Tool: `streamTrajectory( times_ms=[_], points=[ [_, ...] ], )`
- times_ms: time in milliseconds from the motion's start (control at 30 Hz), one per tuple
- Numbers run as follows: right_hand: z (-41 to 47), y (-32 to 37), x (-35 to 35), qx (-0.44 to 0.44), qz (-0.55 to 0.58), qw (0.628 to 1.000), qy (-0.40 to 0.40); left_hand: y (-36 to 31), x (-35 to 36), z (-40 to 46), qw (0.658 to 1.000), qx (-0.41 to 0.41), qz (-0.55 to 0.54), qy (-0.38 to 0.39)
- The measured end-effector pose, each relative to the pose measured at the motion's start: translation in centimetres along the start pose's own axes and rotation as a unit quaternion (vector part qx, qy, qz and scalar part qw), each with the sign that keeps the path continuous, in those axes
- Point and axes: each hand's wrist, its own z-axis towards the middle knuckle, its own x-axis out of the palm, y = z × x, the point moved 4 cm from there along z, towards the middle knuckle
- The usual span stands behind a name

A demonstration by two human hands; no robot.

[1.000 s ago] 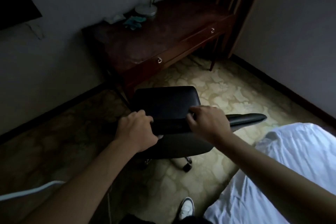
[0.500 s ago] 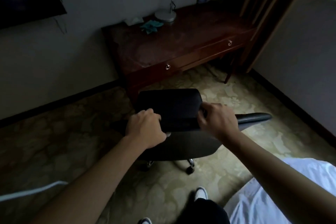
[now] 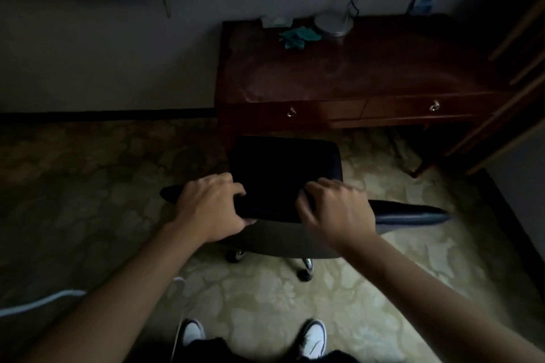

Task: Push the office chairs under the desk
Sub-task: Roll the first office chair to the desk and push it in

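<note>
Your left hand and right hand, both gripping the chair back, have squared it to the table, leaving a straight push.

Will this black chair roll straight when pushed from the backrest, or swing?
The chair probably rolls easily: casters show beneath it on patterned carpet, which may drag. Both hands, left hand and right hand, grip the backrest top, so it could swivel or tilt.

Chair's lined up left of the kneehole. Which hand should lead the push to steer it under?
Left, probably. The left hand grips the black padded chair backrest, which faces the dark wooden desk toward its left leg; pushing that side should swing it right. The right hand steadies.
</note>
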Motion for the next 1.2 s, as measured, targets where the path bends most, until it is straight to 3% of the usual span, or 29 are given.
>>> streamTrajectory(
  times_ms=[333, 500, 867, 1200],
  points=[
    [1.2, -2.9, 0.1, -0.174, 0.006, 0.984, 0.028, -1.8, -0.4, 2.3, 0.999, -0.044, -0.015, -0.016],
    [3.1, -4.8, -0.4, -0.183, 0.007, 0.983, -0.007, -2.7, -0.7, 4.1, 0.998, -0.051, -0.027, -0.021],
    [7.1, -11.7, -0.8, -0.189, -0.028, 0.981, 0.009, -7.4, -0.2, 8.9, 0.996, -0.054, -0.035, -0.06],
    [11.5, -13.0, -0.2, -0.19, -0.012, 0.982, -0.009, -6.4, -1.3, 13.2, 0.995, -0.066, -0.04, -0.064]
  ],
)
